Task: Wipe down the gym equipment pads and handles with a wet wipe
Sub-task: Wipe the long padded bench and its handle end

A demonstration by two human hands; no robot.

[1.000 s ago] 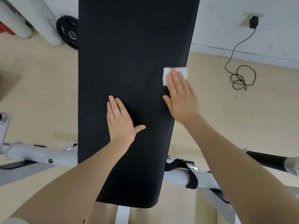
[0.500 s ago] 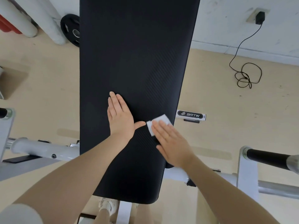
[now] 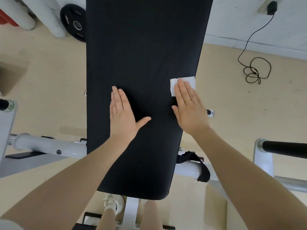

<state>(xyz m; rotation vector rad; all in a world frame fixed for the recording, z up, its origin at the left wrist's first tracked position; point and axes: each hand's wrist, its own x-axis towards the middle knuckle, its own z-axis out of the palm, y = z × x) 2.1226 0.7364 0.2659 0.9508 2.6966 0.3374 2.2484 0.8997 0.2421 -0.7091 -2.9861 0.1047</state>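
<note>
Right now we have both palms laid flat on the long black bench pad (image 3: 142, 63), fingers straight and held together on each. Our right hand (image 3: 189, 107) presses the white wet wipe (image 3: 182, 83) against the pad close to its right edge; the wipe shows beyond the fingertips, and a gold ring (image 3: 187, 100) sits on one finger. A flat palm makes sense here, since it spreads pressure across the whole sheet rather than bunching it. Our left hand (image 3: 123, 113) holds nothing and rests on the middle of the pad with the thumb spread out, probably to steady us as we lean over.

As for the surface, the pad is matte with a fine diagonal ribbing, and we cannot tell which parts are damp. Below it run the white frame tubes (image 3: 48, 144), with a black strap (image 3: 200, 165) hanging on the right and a black foam handle (image 3: 284, 147) further out, which the task also asks us to wipe. The beige floor (image 3: 232, 113) carries a weight plate (image 3: 74, 22) leaning at upper left and a coiled black cable (image 3: 254, 70) trailing from a wall plug.
</note>
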